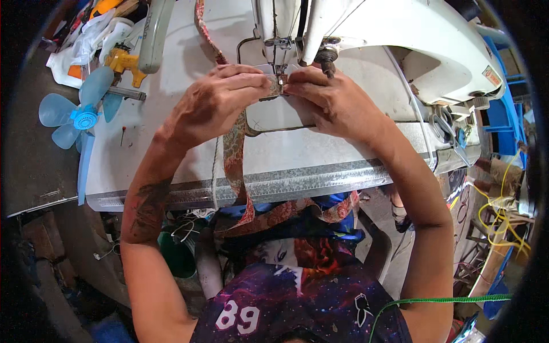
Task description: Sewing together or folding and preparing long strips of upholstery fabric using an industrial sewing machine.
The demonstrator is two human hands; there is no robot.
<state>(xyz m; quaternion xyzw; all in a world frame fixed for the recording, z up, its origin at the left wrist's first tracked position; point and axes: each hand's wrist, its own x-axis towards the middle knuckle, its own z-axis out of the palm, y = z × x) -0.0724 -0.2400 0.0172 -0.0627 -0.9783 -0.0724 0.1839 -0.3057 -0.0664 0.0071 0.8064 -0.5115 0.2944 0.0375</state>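
Note:
Under the needle of a white sewing machine lies a small part of a patterned fabric strip. My left hand is closed, its fingertips pinching the strip just left of the presser foot. From the other side my right hand has its fingers pressed together at the strip's edge, close to the needle; its fingertips partly hide what they grip. Below my left hand the strip hangs over the table's front edge and loops across my lap. Another length of strip runs up behind the left hand.
A ruler tape runs along the front edge of the white table. Scissors lie at the right end. A blue-bladed fan and a yellow tool stand at left. A green cord crosses at lower right.

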